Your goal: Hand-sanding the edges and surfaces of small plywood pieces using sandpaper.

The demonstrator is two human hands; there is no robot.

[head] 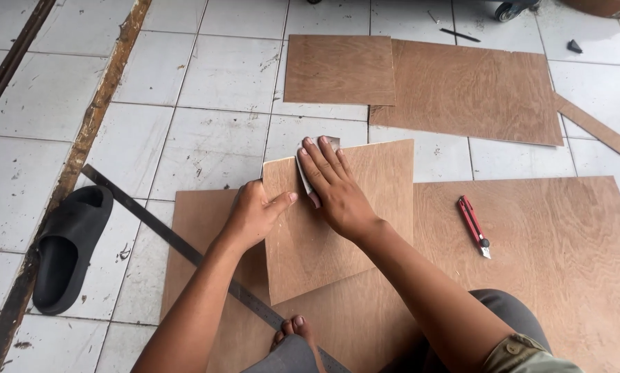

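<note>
A small plywood panel (pixel 351 228) lies tilted on top of a large plywood sheet (pixel 545 262) on the tiled floor. My left hand (pixel 255 214) grips the panel's left edge, thumb on its top face. My right hand (pixel 334 186) lies flat on the panel's upper left corner, pressing a small piece of grey-white sandpaper (pixel 306 181) under its fingers. My knees and a bare foot (pixel 297 330) show at the bottom of the view.
A red utility knife (pixel 474 225) lies on the large sheet to the right. A long metal ruler (pixel 158 228) runs diagonally at left, beside a black slipper (pixel 68 245). Two more plywood pieces (pixel 340 69) (pixel 472 90) and a thin strip (pixel 593 126) lie farther off.
</note>
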